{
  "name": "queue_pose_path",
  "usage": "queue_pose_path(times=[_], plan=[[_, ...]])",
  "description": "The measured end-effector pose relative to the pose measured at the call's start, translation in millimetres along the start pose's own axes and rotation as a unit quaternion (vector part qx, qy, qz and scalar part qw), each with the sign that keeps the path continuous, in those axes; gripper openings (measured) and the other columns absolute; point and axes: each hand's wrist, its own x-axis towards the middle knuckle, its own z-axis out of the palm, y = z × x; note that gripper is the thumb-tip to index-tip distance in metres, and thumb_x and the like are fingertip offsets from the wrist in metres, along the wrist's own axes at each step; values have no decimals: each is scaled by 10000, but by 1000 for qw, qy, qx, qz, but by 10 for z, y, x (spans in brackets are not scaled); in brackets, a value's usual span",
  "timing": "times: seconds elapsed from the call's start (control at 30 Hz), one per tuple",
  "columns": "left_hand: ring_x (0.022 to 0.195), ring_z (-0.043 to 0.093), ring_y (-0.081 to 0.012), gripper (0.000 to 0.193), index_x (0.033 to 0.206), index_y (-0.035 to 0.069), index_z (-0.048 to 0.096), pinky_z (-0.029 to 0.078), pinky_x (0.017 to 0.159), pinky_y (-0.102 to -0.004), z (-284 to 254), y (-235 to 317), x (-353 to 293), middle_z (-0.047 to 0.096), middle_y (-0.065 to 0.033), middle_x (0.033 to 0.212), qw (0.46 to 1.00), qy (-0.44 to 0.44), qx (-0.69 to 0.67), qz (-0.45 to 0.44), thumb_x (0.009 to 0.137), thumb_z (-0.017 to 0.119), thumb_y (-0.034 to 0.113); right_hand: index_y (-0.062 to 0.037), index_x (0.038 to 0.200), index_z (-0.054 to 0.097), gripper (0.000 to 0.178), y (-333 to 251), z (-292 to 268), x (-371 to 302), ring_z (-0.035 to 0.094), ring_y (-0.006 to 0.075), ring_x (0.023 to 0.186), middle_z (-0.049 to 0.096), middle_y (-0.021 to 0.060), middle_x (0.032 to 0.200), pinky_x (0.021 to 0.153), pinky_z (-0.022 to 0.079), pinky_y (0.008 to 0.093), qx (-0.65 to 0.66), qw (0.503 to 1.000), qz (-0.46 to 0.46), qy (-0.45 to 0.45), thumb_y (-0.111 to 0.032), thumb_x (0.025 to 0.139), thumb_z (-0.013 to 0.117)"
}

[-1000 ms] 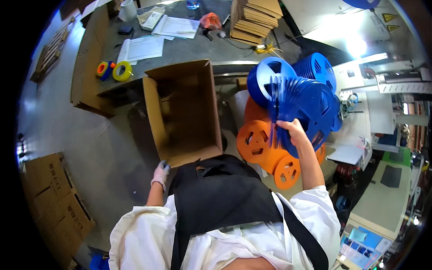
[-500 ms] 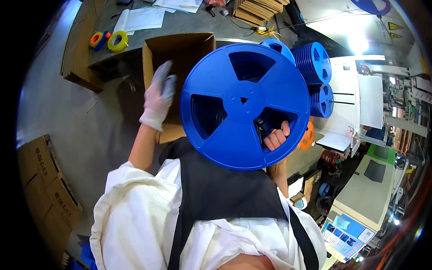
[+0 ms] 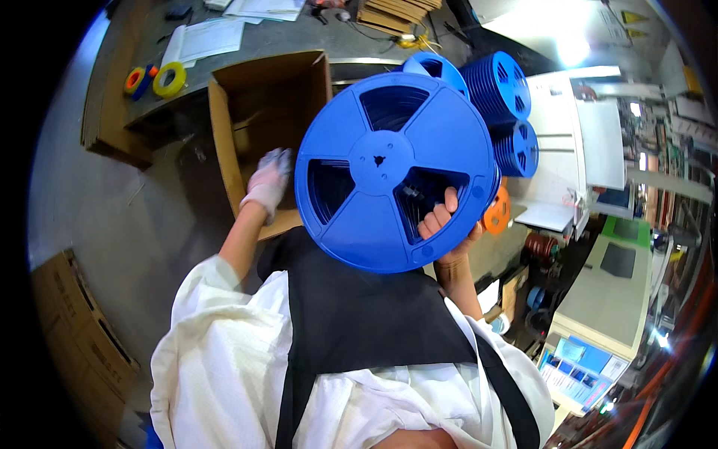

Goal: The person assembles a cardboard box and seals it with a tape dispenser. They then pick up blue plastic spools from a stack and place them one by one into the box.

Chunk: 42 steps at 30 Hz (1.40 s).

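Observation:
A large blue reel [image 3: 441,142], with wide cut-out windows and a small centre hole, faces up in front of my chest. A second rim shows at its right edge, so several may be stacked. My right hand [image 3: 440,218], bare, is closed on it, with fingers reaching through the lower right window and the palm hidden beneath. My left hand [image 3: 269,179], in a pale glove, is over the lower part of an upright-walled cardboard box [image 3: 221,135]. Its fingers look extended and slightly blurred, with nothing seen in them.
Behind the held reel stand stacks of smaller blue reels [image 3: 508,82], with an orange reel [image 3: 496,209] below them. Tape rolls [image 3: 170,79] and papers [image 3: 209,39] lie on the grey bench [image 3: 262,31]. Cartons [image 3: 82,329] are at lower left; a machine [image 3: 598,299] is at right.
My left hand has come down and right, its spread fingers turning inward over the box. The blue reel and right hand have shifted slightly left in view, along with the surroundings.

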Motion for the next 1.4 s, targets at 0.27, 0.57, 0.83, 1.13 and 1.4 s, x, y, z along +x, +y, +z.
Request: queue_pose_path(times=[0.27,0.57,0.83,1.13,1.4], plan=[[1306,369,-396,703,1312,28,476,256,1114,-490,-1278,834,-494,448,-193,1369,959,40,-154,235,706,671,326,-62,1102,415,487,-79,-173,-46,412,147,643,416,7,729,623,375,314,13,997,-65,32,-369,824,672],[1105,564,-349,436,1168,55,554,517,876,-398,-1355,930,-509,580,-169,1172,930,-10,-151,336,732,571,35,9,1222,442,548,-402,-76,168,604,263,858,584,117,943,825,530,423,-70,988,-25,139,-330,839,639],[861,666,-231,213,1098,26,617,518,845,-328,-1554,753,-982,680,-113,933,924,19,-380,34,889,611,68,16,1234,443,491,-277,-37,127,583,242,879,586,111,975,845,502,417,-63,982,-21,180,-293,880,585],[886,661,-280,264,1087,41,583,547,840,-454,-1637,231,-1222,653,-81,870,442,130,-878,-133,890,644,207,-21,1197,430,446,-211,-60,-167,500,174,751,482,43,830,809,484,388,-30,991,-84,101,-258,862,603],[863,652,-277,255,1066,61,581,555,796,-440,-1739,356,-1218,651,-69,858,418,123,-892,-121,883,648,227,-19,1187,412,461,-146,-84,-243,487,159,725,470,36,803,759,460,363,-24,990,-97,100,-265,853,613]])
